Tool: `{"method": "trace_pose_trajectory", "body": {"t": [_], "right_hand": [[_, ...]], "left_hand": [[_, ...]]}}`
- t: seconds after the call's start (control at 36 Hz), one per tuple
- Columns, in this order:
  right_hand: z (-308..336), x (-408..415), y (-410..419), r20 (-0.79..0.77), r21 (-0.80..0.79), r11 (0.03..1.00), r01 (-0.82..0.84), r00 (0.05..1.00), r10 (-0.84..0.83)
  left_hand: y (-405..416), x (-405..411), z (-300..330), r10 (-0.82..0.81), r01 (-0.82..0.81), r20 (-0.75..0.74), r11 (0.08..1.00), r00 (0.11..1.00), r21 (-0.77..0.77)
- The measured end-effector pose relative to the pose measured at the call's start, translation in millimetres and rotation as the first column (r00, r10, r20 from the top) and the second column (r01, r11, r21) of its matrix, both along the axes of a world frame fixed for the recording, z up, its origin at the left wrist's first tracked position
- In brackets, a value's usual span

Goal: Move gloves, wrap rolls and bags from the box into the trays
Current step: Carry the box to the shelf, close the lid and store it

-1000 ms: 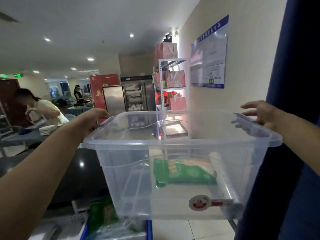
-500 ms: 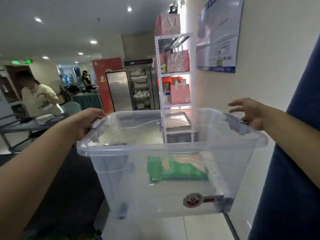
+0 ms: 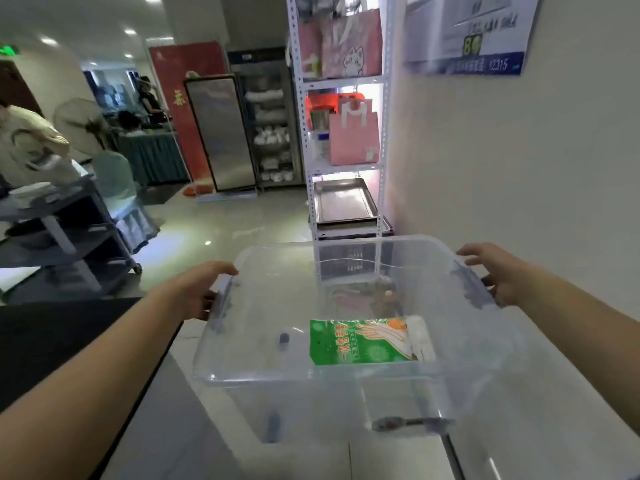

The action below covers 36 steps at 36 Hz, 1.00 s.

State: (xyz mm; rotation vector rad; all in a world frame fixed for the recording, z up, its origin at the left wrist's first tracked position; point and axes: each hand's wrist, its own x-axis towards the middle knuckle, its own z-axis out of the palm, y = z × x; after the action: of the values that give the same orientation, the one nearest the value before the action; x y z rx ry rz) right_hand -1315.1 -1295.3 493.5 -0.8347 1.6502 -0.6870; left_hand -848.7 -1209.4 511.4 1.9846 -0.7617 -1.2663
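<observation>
I hold a clear plastic box (image 3: 263,368) in the air in front of me, low over the floor. My left hand (image 3: 194,292) grips its left handle and my right hand (image 3: 498,275) grips the right handle. Inside, on the bottom at the right, lies a green pack of disposable gloves (image 3: 356,342) with a white wrap roll (image 3: 420,337) beside it.
A white metal shelf rack (image 3: 346,168) stands ahead against the wall, with pink bags on it and a steel tray (image 3: 344,200) on its lower shelf. A grey cart (image 3: 62,237) and a person stand at the left. A black surface (image 3: 52,341) lies to my left.
The box has come down from chest height to low over the floor, and my view has tilted down and moved closer to the shelf rack. Both hands keep the handles.
</observation>
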Motion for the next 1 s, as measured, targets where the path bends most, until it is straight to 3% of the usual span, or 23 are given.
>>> {"method": "trace_pose_trajectory", "body": {"t": [0.36,0.53,0.64,0.83,1.0], "right_hand": [[-27.8,13.6,-183.9,0.097,0.092,0.992,0.088,0.991,-0.097],[-66.3,35.9,-279.0,0.054,0.082,0.993,0.084,0.995,-0.089],[-99.2,66.8,-358.2,0.05,0.13,0.99,0.06,0.997,-0.067],[-144.5,161.3,-503.5,0.123,0.281,0.951,-0.131,0.987,0.1],[-170.6,289.4,-616.7,0.13,0.301,0.911,-0.282,0.959,0.253]], "left_hand": [[-251.7,33.8,-47.9,-0.068,0.072,-0.072,0.996,0.995,0.05],[-343.4,56.7,-88.9,-0.038,0.049,-0.116,0.995,0.992,0.089],[-396.6,84.3,-132.0,0.039,-0.018,-0.143,0.989,0.989,0.148],[-475.0,159.2,-163.6,0.236,-0.2,-0.106,0.941,0.966,0.275],[-500.9,246.9,-165.9,0.485,-0.459,-0.037,0.848,0.874,0.266]]}}
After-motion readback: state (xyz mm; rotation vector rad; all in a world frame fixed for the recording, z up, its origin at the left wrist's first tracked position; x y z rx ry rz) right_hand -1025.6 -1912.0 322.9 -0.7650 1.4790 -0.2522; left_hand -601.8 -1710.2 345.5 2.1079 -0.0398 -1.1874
